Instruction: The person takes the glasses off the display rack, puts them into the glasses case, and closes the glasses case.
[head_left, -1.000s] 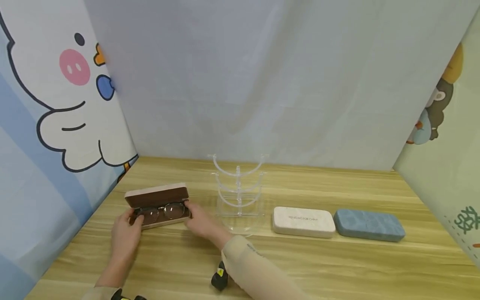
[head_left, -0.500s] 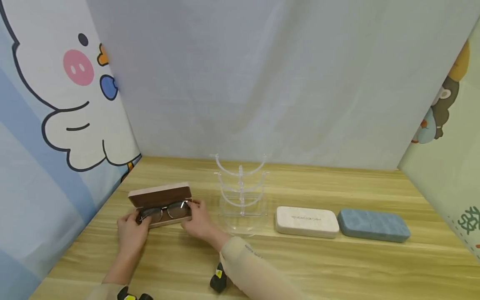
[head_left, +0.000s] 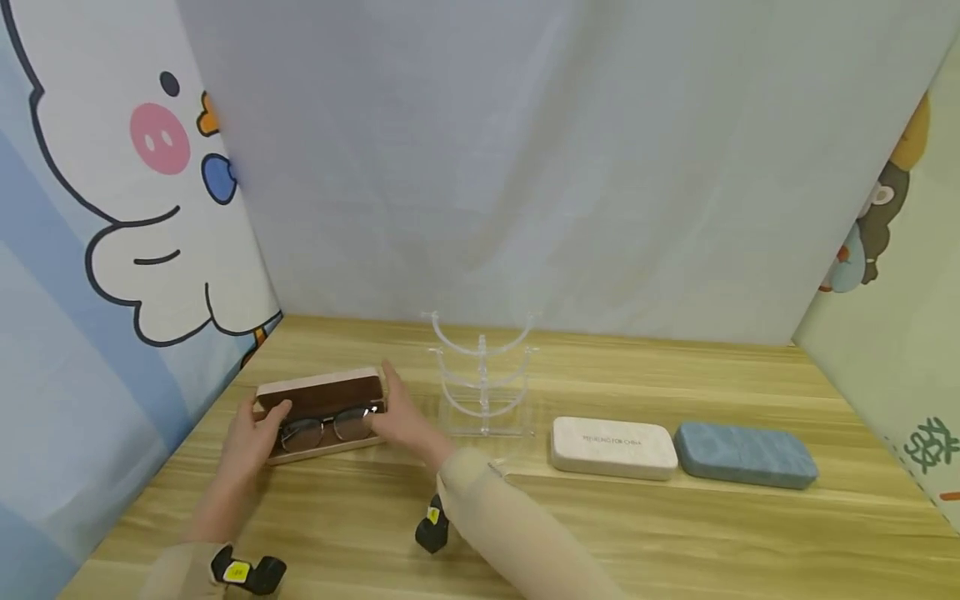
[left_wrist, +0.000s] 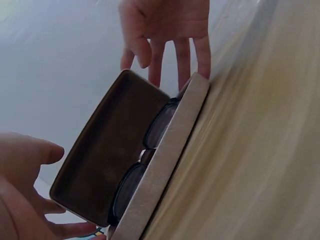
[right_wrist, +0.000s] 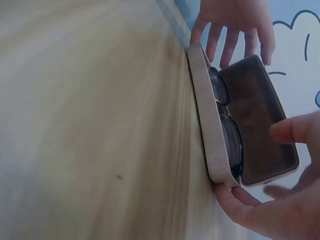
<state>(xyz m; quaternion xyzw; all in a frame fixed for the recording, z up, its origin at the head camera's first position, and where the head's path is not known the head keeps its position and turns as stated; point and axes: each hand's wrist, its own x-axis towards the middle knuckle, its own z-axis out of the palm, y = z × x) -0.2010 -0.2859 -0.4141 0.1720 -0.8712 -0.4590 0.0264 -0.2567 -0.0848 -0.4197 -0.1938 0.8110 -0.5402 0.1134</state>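
Note:
An eyeglass case (head_left: 322, 396) with a pale shell and brown lining stands open at the left of the table. Inside its base lie dark-rimmed eyeglasses (head_left: 351, 423), their lenses facing up and forward. My left hand (head_left: 247, 437) is at the case's left end, thumb raised off the glasses near the lid. At the right end is my right hand (head_left: 401, 421), its index finger pointing up beside the lid. In the right wrist view, the right hand (right_wrist: 285, 200) has loosely extended fingers around the end of the case. The left hand (left_wrist: 25, 190) likewise has its fingers spread.
A clear tiered eyeglass stand (head_left: 482, 387) is right of the hands. Further right, a cream case (head_left: 613, 454) and a blue case (head_left: 746, 454) lie shut in a row. A grey cloth (head_left: 525, 167) hangs behind the wooden table (head_left: 675, 542).
Both hands have let go of the glasses' ends. The left thumb has lifted toward the lid, and the right index finger has risen beside it. The glasses stay in the case.

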